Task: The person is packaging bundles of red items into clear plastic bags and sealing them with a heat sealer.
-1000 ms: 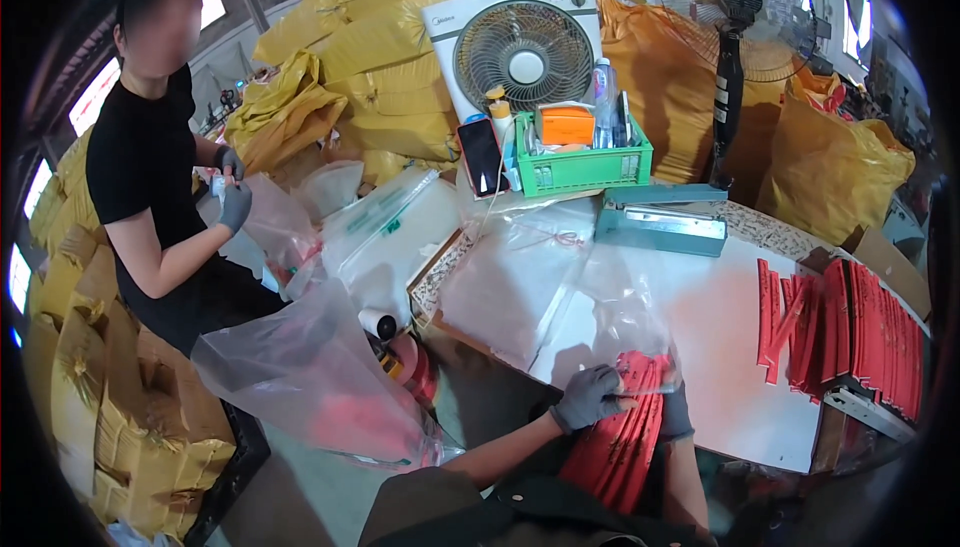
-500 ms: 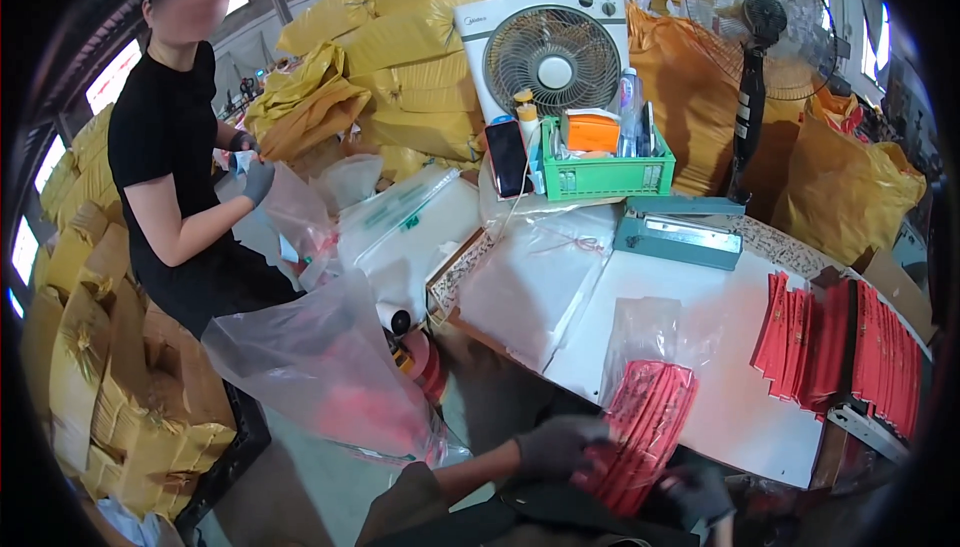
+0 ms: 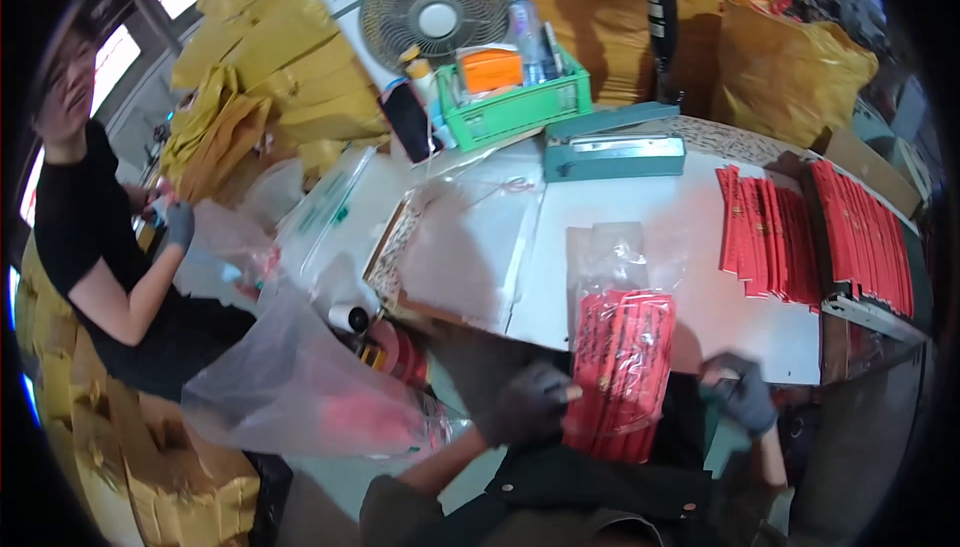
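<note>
A clear plastic bag of long red paper packets lies over the front edge of the white table, its lower end above my lap. The bag's unfilled clear end stretches away from me on the tabletop. My left hand, in a dark grey glove with bare fingertips, is closed at the bag's left edge. To the right of the bag and apart from it is my right hand, gloved the same way. Its fingers are bent and loosely apart, slightly blurred, with nothing visible in them.
Red packets stand in rows on the right, beside a looser group. Behind are a teal bag sealer, a green basket and a box fan. Clear bags lie left. A co-worker stands farther left.
The view has swung right and down. My right hand has come up and away from the bag's lower right side. My left hand stays by its left edge.
</note>
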`<act>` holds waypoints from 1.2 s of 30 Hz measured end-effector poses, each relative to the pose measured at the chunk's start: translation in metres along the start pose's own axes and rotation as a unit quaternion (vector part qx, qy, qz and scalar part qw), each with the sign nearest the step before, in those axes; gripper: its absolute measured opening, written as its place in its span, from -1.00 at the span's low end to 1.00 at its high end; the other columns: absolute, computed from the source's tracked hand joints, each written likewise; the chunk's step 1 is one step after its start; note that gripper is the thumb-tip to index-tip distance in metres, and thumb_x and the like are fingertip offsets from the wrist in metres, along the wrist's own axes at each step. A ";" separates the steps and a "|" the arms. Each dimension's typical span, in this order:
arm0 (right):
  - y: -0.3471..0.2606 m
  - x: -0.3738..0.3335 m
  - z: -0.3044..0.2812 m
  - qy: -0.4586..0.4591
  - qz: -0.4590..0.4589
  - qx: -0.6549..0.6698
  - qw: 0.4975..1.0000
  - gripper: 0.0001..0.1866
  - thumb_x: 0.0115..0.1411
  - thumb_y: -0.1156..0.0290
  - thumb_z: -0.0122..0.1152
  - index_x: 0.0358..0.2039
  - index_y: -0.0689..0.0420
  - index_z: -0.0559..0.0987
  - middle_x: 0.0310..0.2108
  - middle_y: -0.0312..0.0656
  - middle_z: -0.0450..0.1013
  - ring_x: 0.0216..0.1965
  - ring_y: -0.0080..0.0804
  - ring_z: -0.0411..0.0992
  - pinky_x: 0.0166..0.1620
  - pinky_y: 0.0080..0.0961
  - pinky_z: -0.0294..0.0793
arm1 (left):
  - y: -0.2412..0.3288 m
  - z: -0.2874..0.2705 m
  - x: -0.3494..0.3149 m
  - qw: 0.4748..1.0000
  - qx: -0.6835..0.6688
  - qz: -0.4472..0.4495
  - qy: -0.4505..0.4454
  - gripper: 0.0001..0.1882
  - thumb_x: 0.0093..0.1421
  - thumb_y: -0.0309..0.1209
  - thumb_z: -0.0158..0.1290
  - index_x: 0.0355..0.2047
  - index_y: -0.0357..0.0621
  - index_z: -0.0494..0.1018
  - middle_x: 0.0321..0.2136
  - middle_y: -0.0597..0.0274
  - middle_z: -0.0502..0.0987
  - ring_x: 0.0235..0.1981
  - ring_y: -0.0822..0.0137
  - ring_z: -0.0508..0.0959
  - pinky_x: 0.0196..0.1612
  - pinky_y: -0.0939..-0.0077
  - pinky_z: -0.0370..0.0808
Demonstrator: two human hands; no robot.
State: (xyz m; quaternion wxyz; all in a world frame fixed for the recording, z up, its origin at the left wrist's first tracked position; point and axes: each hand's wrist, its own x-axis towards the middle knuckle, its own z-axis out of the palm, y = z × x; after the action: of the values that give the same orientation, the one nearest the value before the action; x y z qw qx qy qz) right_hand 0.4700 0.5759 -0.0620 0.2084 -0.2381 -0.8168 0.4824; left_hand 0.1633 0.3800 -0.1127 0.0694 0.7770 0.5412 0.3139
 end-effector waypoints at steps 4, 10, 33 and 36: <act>0.086 -0.091 0.073 -0.114 -0.085 -0.108 0.984 -0.85 0.12 0.34 0.12 -0.34 0.08 0.57 -0.19 -0.03 0.46 -0.17 -0.10 0.42 -0.16 -0.24 0.41 | 0.004 0.089 -0.051 0.984 -0.157 -0.088 0.003 -0.68 -0.01 -0.27 0.20 -0.27 -0.12 0.44 -0.34 0.13 0.40 -0.29 0.12 0.45 -0.24 0.33 0.46; 0.086 -0.072 0.127 -0.064 -0.101 -0.171 0.978 -0.62 0.13 0.36 0.07 0.00 0.08 0.42 -0.12 0.06 0.40 -0.11 0.06 0.35 -0.16 -0.17 0.40 | 0.008 0.088 -0.056 0.997 -0.054 -0.049 -0.001 -0.84 0.04 -0.33 0.14 -0.35 -0.05 0.47 -0.36 0.19 0.45 -0.29 0.09 0.46 -0.24 0.36 0.45; -0.174 0.102 -0.081 0.143 -0.261 -0.426 0.855 -0.84 -0.02 0.42 0.13 -0.47 0.22 0.39 -0.55 -0.03 0.28 -0.45 -0.05 0.30 -0.33 -0.26 0.24 | 0.048 -0.199 0.203 0.979 -0.168 -0.034 0.109 -0.84 0.09 -0.35 0.12 -0.45 -0.15 0.42 -0.67 0.36 0.29 -0.61 0.57 0.30 -0.55 0.57 0.27; -0.172 0.107 -0.086 0.069 -0.138 -0.415 0.897 -0.71 0.02 0.29 0.20 -0.43 0.27 0.40 -0.44 0.03 0.30 -0.35 0.01 0.29 -0.15 -0.29 0.23 | 0.022 -0.160 0.193 0.989 0.027 0.102 0.102 -0.88 0.02 -0.39 0.13 -0.42 -0.09 0.46 -0.63 0.37 0.29 -0.61 0.48 0.37 -0.58 0.52 0.30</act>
State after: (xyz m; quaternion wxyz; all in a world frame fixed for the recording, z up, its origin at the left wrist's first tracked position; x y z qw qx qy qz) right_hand 0.4009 0.6261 0.1406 0.2112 -0.2212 -0.9509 0.0485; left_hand 0.1322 0.5052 0.1041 -0.0395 0.7935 0.4718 0.3824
